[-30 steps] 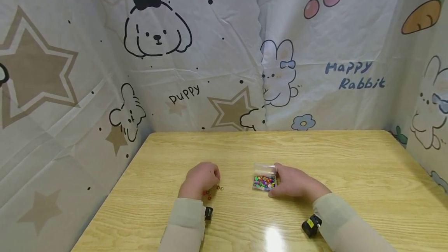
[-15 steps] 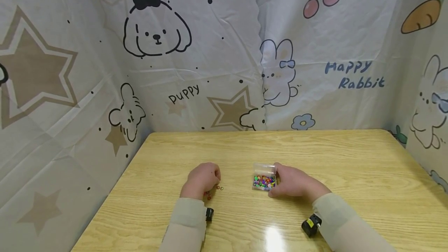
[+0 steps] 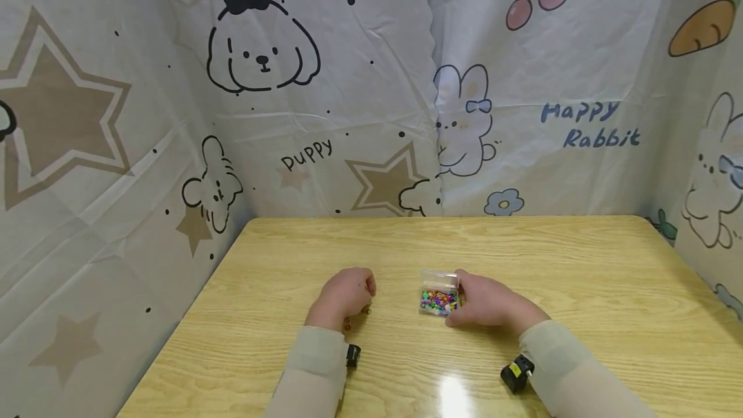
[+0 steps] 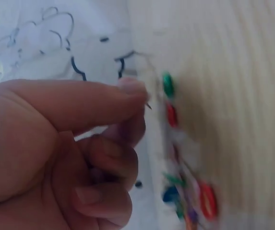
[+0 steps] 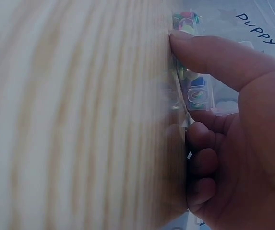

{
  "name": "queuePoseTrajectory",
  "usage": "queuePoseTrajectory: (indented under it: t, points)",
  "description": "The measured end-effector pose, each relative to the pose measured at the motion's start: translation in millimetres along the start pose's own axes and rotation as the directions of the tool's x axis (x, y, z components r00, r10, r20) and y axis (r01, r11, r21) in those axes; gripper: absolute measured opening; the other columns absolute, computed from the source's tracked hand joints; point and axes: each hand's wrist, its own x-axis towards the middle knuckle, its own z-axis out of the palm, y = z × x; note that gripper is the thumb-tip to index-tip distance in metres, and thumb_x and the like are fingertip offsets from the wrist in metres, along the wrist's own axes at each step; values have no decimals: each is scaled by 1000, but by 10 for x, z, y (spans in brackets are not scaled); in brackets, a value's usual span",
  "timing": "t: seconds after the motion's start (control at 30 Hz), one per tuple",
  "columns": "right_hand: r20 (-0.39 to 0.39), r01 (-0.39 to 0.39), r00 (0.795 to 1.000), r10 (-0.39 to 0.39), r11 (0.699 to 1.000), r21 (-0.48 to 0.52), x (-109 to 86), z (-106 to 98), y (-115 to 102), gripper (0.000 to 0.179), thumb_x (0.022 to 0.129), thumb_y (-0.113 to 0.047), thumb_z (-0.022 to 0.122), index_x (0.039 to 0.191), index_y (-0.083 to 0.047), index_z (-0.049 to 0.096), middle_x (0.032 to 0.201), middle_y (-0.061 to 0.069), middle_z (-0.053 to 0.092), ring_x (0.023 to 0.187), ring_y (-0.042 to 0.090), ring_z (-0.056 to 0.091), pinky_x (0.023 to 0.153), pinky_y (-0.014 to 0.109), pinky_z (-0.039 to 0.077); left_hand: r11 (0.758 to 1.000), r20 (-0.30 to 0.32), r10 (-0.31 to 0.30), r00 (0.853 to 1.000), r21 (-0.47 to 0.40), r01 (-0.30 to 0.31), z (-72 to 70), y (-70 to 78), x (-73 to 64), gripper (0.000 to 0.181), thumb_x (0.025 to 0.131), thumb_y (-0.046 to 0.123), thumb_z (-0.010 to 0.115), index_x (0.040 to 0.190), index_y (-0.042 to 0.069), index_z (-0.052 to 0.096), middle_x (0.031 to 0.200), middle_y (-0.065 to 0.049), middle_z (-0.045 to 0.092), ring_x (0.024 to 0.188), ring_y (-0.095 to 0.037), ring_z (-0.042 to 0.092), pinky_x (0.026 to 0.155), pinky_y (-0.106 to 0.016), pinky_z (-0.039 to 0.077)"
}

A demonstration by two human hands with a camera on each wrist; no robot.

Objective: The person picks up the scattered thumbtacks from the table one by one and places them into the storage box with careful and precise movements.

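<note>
In the head view my left hand (image 3: 342,292) is low over the table, left of the box. Its thumb and forefinger pinch a tiny thin piece (image 4: 149,105), only a dark tip of which sticks out; its kind is hidden. Small red pieces (image 3: 347,324) lie beneath this hand. Up close they include a red ring-like one (image 4: 208,201) and a green one (image 4: 168,85), blurred. My right hand (image 3: 486,300) grips the right side of a small clear plastic box (image 3: 440,279), thumb in front and fingers behind. The box stands with its lid raised, full of many-coloured little pieces (image 3: 439,301).
The wood-patterned table (image 3: 522,250) spreads around both hands. A printed cloth (image 3: 371,102) hangs behind it and at the sides. Black wrist cameras (image 3: 516,374) sit at both sleeves.
My left hand has shifted slightly right and away from me, still pinching, and now covers more of the loose pieces. My right hand and the box stay put.
</note>
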Motion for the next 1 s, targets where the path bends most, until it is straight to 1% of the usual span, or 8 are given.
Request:
queuePoseTrajectory:
  t: [0.13,0.23,0.37,0.57,0.63,0.73,0.87,1.0]
  points:
    - [-3,6,1000,-6,1000,10,-5,-15,-9,65,73,-40,88,122,-15,54,97,-4,61,86,16,56,87,45,48,998,3,59,998,-32,-59,27,149,10,11,95,4,64,90,13,63,81,2,59,71,-18,53,66,-36,45]
    - [-2,13,1000,-13,1000,21,-6,-20,-22,64,73,-39,88,121,-15,54,97,-4,61,85,16,56,86,44,48,995,8,100,995,-27,-100,67,284,19,14,95,3,61,89,15,63,83,4,59,75,-17,53,70,-36,45]
    - [-5,19,1000,-19,1000,18,-10,-20,-34,62,72,-38,88,119,-15,54,97,-4,61,85,16,55,84,42,48,990,29,139,990,-28,-139,152,471,49,19,95,1,58,88,18,63,82,7,59,75,-15,53,71,-34,45]
    - [-16,22,1000,-21,999,30,-15,-9,-27,58,71,-37,89,114,-16,55,97,-3,61,84,17,55,81,42,48,980,25,200,979,-19,-200,274,702,126,19,94,4,62,84,21,61,79,10,58,72,-11,52,70,-29,45]
    - [-12,24,1000,-24,999,30,-18,1,-21,56,71,-37,90,109,-16,55,94,-2,60,83,18,55,78,41,47,979,21,205,979,-19,-204,313,738,142,19,94,5,64,83,21,62,79,10,59,73,-10,53,71,-29,46]
    - [-11,28,1000,-28,1000,12,-23,10,-21,55,71,-39,89,104,-16,52,91,-1,59,82,18,54,75,39,46,979,9,202,979,9,-202,365,755,164,19,94,7,66,82,21,63,79,10,59,73,-10,53,72,-29,46]
    - [-15,28,1000,-28,1000,10,-33,1,-21,55,71,-38,89,104,-15,52,91,-1,59,82,19,54,75,40,46,972,16,221,975,75,-221,413,760,187,20,94,6,67,81,21,64,79,10,59,73,-9,53,71,-28,47]
    - [-13,19,1000,-19,1000,19,-44,-12,-17,55,72,-38,89,105,-15,52,93,0,59,82,19,54,76,40,46,964,35,237,971,112,-240,438,771,204,20,93,3,67,81,20,65,80,9,60,73,-9,53,72,-27,47]
